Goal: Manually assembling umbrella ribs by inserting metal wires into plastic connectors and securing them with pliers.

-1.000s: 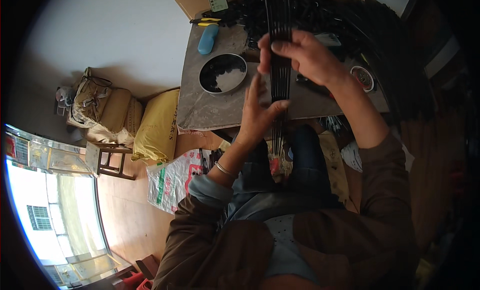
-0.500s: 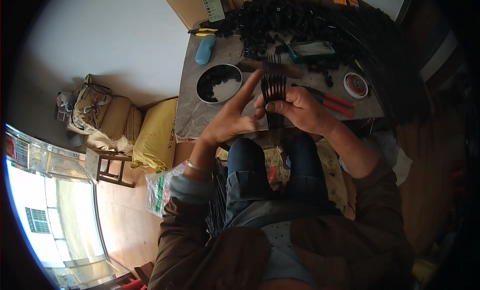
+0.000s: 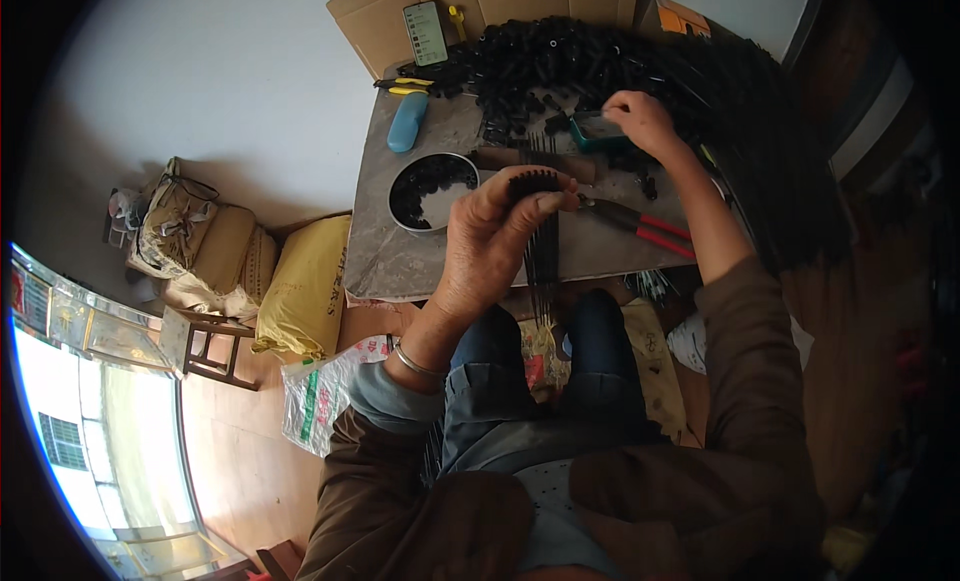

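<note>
My left hand (image 3: 480, 241) is closed around a row of thin black rods (image 3: 541, 271), held in front of the table edge above my knees. Their ends stick out above and below the fingers. Farther off to the right, my right hand (image 3: 648, 123) reaches over a small green box (image 3: 598, 143), fingertips pinched together at its opening. Whatever lies between those fingertips is too small to make out. Just right of the rods, pliers with red handles (image 3: 662, 237) lie on the table. A round metal bowl (image 3: 452, 199) with small black parts stands left of my left hand.
A big heap of black tubular parts (image 3: 560, 66) covers the table's back, and long black rods (image 3: 770, 171) hang over its right side. At back left are a phone (image 3: 425, 36), yellow-handled pliers (image 3: 405, 85) and a blue case (image 3: 407, 123). Yellow sacks (image 3: 302, 286) stand left of the table.
My right hand has let go of the rods and moved away to the green box. The left hand, open beside the rods before, now grips them.
</note>
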The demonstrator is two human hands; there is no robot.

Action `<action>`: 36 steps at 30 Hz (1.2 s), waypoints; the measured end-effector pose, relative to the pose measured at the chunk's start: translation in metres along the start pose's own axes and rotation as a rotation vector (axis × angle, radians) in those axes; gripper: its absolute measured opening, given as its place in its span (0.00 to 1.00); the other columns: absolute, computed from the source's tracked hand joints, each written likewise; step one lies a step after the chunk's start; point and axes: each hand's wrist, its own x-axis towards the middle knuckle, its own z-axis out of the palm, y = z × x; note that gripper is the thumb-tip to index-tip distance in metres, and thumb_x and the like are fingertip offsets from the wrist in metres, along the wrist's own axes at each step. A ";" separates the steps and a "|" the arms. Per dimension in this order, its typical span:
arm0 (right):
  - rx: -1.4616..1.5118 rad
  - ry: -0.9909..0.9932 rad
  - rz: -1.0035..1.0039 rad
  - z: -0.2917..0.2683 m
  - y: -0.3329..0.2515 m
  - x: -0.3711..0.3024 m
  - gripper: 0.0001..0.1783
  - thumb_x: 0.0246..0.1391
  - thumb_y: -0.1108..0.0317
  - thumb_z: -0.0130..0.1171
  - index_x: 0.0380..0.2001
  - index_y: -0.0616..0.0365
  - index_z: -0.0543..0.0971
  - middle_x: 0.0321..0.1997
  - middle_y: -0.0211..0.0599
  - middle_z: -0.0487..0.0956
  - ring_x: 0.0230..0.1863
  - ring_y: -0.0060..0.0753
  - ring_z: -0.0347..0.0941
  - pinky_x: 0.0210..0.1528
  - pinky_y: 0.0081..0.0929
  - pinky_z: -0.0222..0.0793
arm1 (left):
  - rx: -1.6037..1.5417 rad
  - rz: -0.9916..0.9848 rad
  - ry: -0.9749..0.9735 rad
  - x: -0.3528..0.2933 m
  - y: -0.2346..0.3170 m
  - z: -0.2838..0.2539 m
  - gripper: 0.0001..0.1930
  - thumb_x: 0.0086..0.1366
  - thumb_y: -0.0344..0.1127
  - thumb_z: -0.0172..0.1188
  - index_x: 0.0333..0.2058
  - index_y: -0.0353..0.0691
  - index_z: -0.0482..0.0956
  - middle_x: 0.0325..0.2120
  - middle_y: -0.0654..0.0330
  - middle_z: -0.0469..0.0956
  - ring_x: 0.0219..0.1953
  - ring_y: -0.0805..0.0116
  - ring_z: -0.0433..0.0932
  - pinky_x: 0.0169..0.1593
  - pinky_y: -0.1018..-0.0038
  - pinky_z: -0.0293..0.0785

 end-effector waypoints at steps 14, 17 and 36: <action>-0.200 0.218 -0.140 -0.015 -0.015 0.005 0.08 0.48 0.62 0.62 0.29 0.52 0.82 0.32 0.34 0.81 0.35 0.38 0.77 0.40 0.35 0.72 | -0.022 0.037 0.042 0.001 -0.005 -0.004 0.07 0.65 0.27 0.56 0.41 0.33 0.78 0.35 0.60 0.81 0.40 0.74 0.78 0.48 0.78 0.74; 0.465 0.159 -0.237 -0.042 -0.075 -0.036 0.08 0.52 0.66 0.60 0.31 0.60 0.79 0.30 0.32 0.80 0.32 0.27 0.75 0.37 0.24 0.71 | -0.066 0.001 0.051 0.001 -0.005 -0.003 0.08 0.65 0.28 0.56 0.41 0.33 0.78 0.34 0.60 0.81 0.40 0.75 0.78 0.48 0.77 0.74; 0.221 0.070 -0.689 -0.071 -0.168 -0.135 0.10 0.45 0.79 0.62 0.34 0.57 0.81 0.24 0.27 0.76 0.23 0.23 0.69 0.31 0.23 0.65 | 0.048 0.031 0.057 0.000 -0.003 -0.004 0.07 0.65 0.29 0.56 0.39 0.35 0.79 0.32 0.62 0.81 0.38 0.77 0.78 0.46 0.78 0.74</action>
